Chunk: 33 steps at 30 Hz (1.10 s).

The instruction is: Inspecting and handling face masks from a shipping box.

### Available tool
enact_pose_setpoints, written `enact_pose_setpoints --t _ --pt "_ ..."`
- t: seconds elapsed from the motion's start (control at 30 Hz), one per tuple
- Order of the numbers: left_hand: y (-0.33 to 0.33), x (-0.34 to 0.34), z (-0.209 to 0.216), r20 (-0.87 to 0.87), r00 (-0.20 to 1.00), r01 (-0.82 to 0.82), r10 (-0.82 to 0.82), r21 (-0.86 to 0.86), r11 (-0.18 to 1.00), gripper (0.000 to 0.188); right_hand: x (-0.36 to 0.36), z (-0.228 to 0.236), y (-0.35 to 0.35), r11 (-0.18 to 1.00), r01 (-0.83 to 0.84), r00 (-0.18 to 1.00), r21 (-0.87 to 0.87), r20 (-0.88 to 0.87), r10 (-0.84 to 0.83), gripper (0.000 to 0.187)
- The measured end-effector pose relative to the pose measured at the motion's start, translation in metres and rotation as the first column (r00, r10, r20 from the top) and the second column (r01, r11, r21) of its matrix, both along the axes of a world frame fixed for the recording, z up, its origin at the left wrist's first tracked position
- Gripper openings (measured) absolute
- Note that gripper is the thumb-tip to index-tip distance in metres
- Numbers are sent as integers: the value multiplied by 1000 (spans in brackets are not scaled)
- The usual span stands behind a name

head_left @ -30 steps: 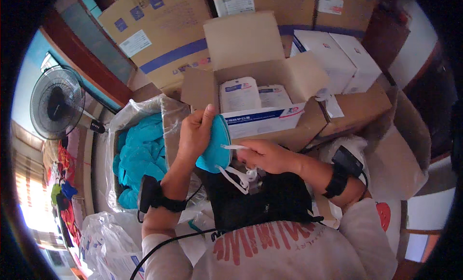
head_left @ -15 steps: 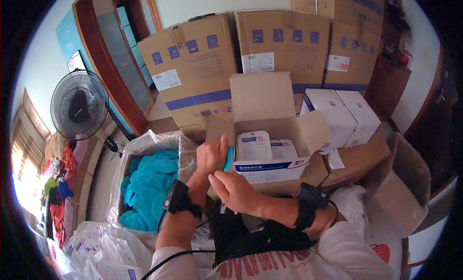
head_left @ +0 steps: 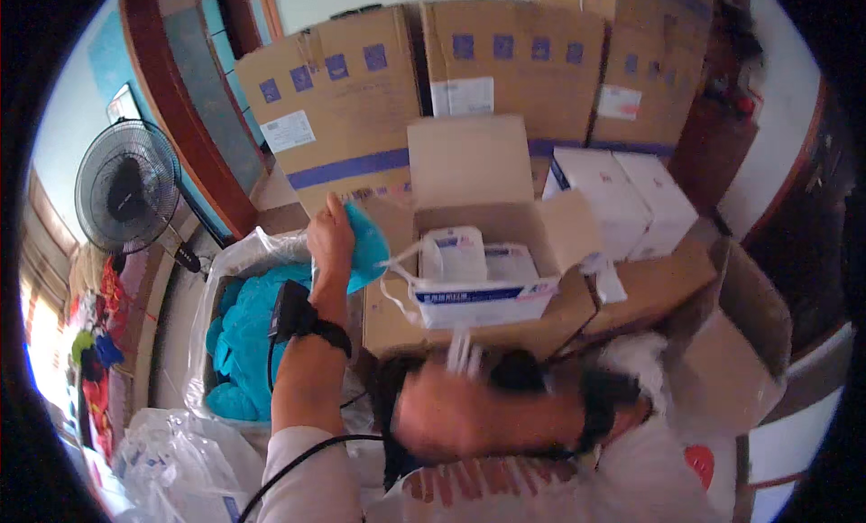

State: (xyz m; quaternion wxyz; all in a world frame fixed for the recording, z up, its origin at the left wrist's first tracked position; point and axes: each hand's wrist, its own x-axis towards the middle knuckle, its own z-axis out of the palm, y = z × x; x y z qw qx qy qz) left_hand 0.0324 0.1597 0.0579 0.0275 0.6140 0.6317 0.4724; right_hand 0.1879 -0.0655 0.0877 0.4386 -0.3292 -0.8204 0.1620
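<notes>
My left hand (head_left: 332, 239) is closed on a teal face mask (head_left: 367, 245), held up left of an open white carton. White ear loops (head_left: 397, 279) hang from the mask toward the carton. Close to my body, my right hand (head_left: 433, 408) is smeared by motion, so its fingers cannot be made out. Just above it is a blurred white strip-like thing (head_left: 462, 352); whether the hand holds it is unclear. Inside the open carton (head_left: 485, 312) stand white packets (head_left: 454, 255). To the left, a plastic-lined box holds a heap of teal masks (head_left: 257, 329).
Two closed white cartons (head_left: 622, 198) stand at the right on a brown box. Large cardboard boxes (head_left: 338, 117) are stacked behind. An open brown box (head_left: 735, 370) is at the right, a clear plastic bag (head_left: 176, 464) at lower left, and a fan (head_left: 126, 185) at far left.
My left hand has moved left and up, turning the mask so that its face and loops show. My right hand has drawn back from it toward my body.
</notes>
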Motion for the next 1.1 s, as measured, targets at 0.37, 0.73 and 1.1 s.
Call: enact_pose_setpoints --t 0.37,0.73,1.1 --pt "-70 70 48 532 749 459 -395 14 888 55 31 -52 66 796 -106 750 -596 -574 -330 31" --pt "-54 42 21 249 946 255 -205 -187 949 57 13 -65 43 892 159 953 -424 -170 -251 19" --pt "-57 15 7 139 987 109 -85 -171 979 49 -55 -24 52 977 43 975 -207 -204 -87 18"
